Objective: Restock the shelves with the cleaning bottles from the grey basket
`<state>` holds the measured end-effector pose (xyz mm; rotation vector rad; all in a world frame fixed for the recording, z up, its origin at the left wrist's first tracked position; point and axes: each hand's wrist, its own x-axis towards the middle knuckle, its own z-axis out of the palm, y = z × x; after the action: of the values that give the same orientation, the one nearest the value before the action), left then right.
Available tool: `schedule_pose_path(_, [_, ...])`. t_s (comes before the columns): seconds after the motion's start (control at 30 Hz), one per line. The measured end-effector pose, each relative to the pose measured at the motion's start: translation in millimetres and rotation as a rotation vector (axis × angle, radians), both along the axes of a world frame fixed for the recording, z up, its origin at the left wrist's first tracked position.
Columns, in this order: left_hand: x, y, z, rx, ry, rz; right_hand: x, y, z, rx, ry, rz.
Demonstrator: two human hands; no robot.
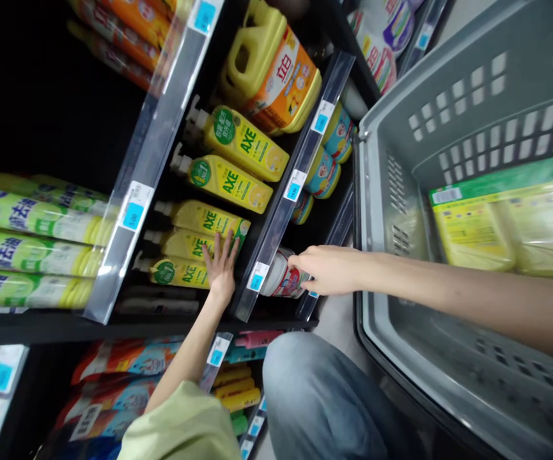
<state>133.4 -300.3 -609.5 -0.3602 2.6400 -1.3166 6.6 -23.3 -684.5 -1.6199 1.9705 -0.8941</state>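
Observation:
My left hand (222, 271) lies with fingers spread against yellow AXE dish soap bottles (209, 219) with pump tops on the shelf. Lower down, my right hand (328, 269) reaches past the basket's rim. Its bent fingers are at a white bottle with a red label (283, 276) on the shelf below, seemingly gripping it; the fingertips are partly hidden. More AXE pump bottles (231, 182) stand beside those under my left hand.
A grey basket (376, 211) on the right holds a yellow-and-green pack (477, 233). Large yellow jugs (276, 76), blue-labelled yellow tubs (324, 172) and green-white spray cans (22, 246) fill nearby shelves. Clear shelf edges (161, 128) carry price tags. My knee (305, 390) is close to the shelves.

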Motion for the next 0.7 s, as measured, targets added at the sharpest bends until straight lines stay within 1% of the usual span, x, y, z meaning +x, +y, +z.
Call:
schedule_pose_path(0.13, [-5.6,-1.7,-10.7,-0.035,0.055,0.010,2.3,1.6,6.9,0.045,-0.003,0.022])
schedule_pose_path(0.23, [-6.7,-6.8,-14.6,-0.025,0.074,0.020,3.6,4.3,11.3,0.061,0.001,0.037])
schedule_pose_path(0.33, [-9.6,-12.2,-16.8,-0.014,0.091,0.044,3.4,5.5,13.2,0.059,-0.004,0.040])
schedule_pose_path(0.5, [-18.9,-18.4,-20.4,0.002,0.103,0.070,5.1,2.4,11.7,0.038,-0.010,0.088])
schedule_pose_path(0.7, [-22.0,-29.2,-19.2,-0.020,0.086,0.075,13.7,0.5,10.5,0.067,0.018,0.137])
